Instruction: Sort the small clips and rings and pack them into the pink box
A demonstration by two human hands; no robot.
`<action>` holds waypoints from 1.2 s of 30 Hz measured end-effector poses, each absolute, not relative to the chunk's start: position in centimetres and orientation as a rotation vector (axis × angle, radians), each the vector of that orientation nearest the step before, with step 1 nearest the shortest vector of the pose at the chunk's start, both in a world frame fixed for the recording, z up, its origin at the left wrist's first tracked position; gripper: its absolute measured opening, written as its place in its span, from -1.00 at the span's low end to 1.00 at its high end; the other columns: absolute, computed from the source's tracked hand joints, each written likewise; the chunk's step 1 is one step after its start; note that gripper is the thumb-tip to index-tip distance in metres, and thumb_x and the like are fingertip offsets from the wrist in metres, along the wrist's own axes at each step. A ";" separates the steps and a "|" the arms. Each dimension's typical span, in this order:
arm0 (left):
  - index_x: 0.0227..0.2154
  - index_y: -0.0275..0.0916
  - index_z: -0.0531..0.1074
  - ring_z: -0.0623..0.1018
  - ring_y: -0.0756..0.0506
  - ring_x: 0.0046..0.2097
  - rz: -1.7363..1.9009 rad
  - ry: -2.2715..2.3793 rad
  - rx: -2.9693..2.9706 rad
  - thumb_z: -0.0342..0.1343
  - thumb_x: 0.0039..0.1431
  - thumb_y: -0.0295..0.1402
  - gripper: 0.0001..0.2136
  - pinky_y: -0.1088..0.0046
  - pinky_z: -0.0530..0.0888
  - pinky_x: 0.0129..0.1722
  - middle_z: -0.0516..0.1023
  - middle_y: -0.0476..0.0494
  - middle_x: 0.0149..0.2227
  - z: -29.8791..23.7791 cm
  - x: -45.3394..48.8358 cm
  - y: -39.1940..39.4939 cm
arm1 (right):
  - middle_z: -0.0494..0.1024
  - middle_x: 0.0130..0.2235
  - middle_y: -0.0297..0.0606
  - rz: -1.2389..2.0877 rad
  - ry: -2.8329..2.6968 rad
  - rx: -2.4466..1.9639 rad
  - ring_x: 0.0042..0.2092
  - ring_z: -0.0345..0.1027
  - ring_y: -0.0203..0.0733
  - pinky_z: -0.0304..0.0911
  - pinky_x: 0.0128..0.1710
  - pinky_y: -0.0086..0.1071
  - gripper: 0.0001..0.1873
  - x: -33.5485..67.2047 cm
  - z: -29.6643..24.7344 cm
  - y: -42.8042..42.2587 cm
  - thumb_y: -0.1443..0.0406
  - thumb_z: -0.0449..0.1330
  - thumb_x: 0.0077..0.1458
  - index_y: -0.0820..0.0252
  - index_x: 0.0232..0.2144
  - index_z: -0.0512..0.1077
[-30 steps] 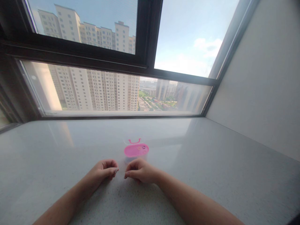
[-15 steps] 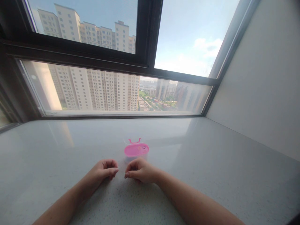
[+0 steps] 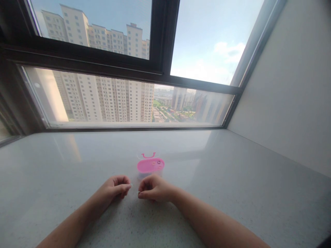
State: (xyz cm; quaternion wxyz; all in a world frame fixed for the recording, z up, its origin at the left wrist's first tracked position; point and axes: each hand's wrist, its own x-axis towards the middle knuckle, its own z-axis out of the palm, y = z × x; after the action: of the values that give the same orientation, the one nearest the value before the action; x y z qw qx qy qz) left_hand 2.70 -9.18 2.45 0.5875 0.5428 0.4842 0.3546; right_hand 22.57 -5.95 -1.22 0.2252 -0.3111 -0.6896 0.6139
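My left hand (image 3: 116,187) and my right hand (image 3: 152,188) rest side by side on a pale speckled stone sill (image 3: 77,162), fingertips almost meeting. Both are curled into a pinch. Whatever sits between the fingertips is too small to make out. Just beyond my right hand stands a small clear box with a pink lid (image 3: 150,166) and an open pink clasp (image 3: 148,155) at its far side. Neither hand touches the box.
A large dark-framed window (image 3: 160,74) runs along the back of the sill, with tower blocks outside. A plain grey wall (image 3: 289,103) closes the right side.
Both hands stay in place. The right hand's fingers have curled in slightly tighter.
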 end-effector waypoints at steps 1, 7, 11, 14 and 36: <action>-0.60 -0.28 0.34 0.20 0.06 -0.59 0.821 1.123 1.265 0.19 -0.22 -0.21 -0.76 0.56 0.05 -0.61 0.29 0.07 -0.66 2.4 2.7 -9.2 | 0.30 -0.60 -0.46 1.695 -1.903 -0.855 -0.64 0.11 -0.50 0.04 -0.68 -0.59 -0.71 22.6 -1.2 -5.9 0.19 0.30 -0.15 0.32 -0.44 0.39; -0.62 -0.27 0.32 0.20 0.06 -0.59 0.815 1.113 1.261 0.20 -0.23 -0.23 -0.77 0.56 0.07 -0.60 0.28 0.07 -0.67 2.4 2.7 -9.2 | 0.31 -0.60 -0.47 1.689 -1.906 -0.839 -0.65 0.10 -0.51 0.03 -0.68 -0.60 -0.71 22.6 -1.4 -5.9 0.21 0.30 -0.15 0.31 -0.45 0.37; -0.62 -0.27 0.31 0.21 0.05 -0.58 0.823 1.108 1.287 0.19 -0.23 -0.21 -0.76 0.56 0.10 -0.58 0.27 0.08 -0.67 2.5 2.8 -9.2 | 0.30 -0.61 -0.47 1.677 -1.908 -0.840 -0.64 0.10 -0.51 0.02 -0.68 -0.61 -0.71 22.6 -1.4 -5.8 0.20 0.30 -0.15 0.31 -0.46 0.35; -0.61 -0.26 0.31 0.22 0.04 -0.58 0.813 1.118 1.302 0.18 -0.23 -0.20 -0.76 0.55 0.10 -0.58 0.27 0.08 -0.66 2.5 2.8 -9.2 | 0.30 -0.61 -0.47 1.693 -1.900 -0.830 -0.64 0.11 -0.50 0.03 -0.68 -0.60 -0.69 22.6 -1.5 -5.8 0.19 0.30 -0.16 0.31 -0.46 0.34; -0.50 -0.26 0.31 0.25 0.04 -0.52 0.743 0.957 1.379 0.15 -0.09 -0.03 -0.64 0.55 0.15 -0.53 0.30 0.05 -0.55 1.3 2.3 -8.7 | 0.24 -0.56 -0.51 1.787 -1.825 -0.769 -0.65 0.09 -0.49 0.04 -0.68 -0.57 -0.68 22.4 -1.3 -5.9 0.15 0.24 -0.06 0.24 -0.39 0.25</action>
State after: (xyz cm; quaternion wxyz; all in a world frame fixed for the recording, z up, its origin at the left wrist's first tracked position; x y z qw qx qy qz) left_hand 2.31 -8.66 1.34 0.6074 0.5968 0.4140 0.3216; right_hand 22.44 -5.92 -1.29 0.2351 -0.2803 -0.6650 0.6511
